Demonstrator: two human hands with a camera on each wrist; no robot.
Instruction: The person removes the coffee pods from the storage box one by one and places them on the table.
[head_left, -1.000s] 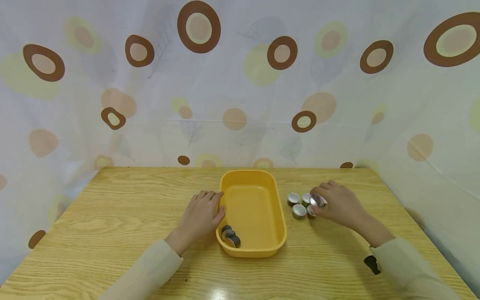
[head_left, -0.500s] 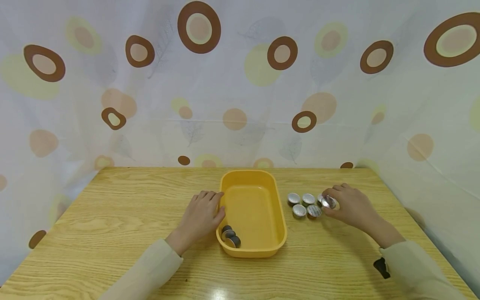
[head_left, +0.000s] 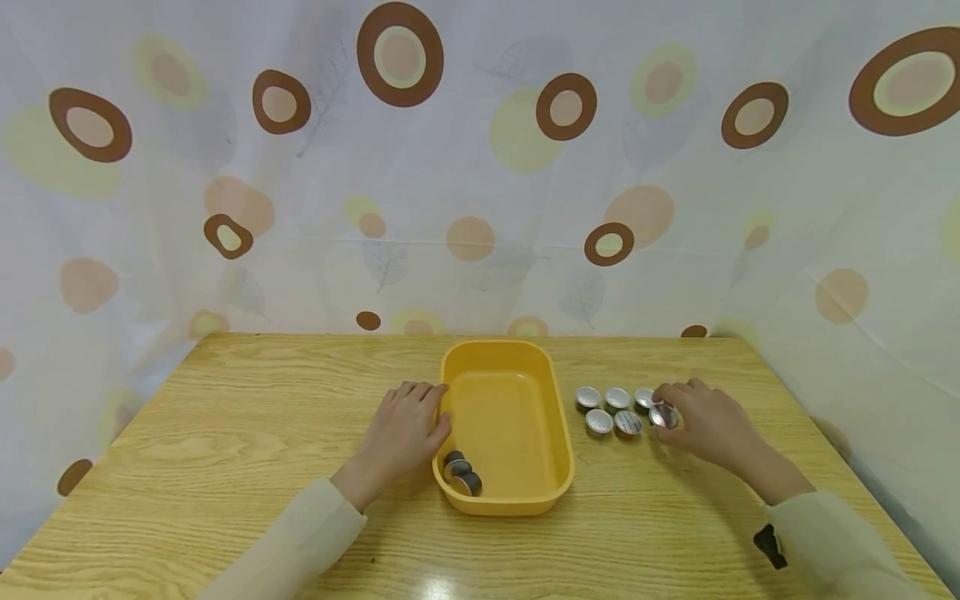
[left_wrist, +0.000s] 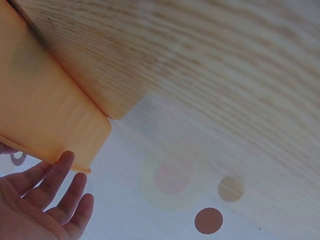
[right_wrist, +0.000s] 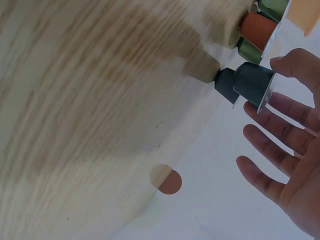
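My right hand pinches a coffee capsule by its rim, silver lid up. In the right wrist view this dark capsule sits between thumb and forefinger, close over the table, with the other fingers spread loosely. Several silver-lidded capsules stand just left of it in two short rows; green and orange bodies show from the right wrist. My left hand rests at the left rim of a yellow bin, fingers relaxed. Inside the bin's near left corner lie a few dark capsules.
Wooden table lies under everything. A patterned sheet hangs behind the table and along both sides. The bin stands between the left hand and the standing capsules.
My right hand has moved right and then down with the capsule, to the right end of the nearer row. The left hand and bin have stayed in place.
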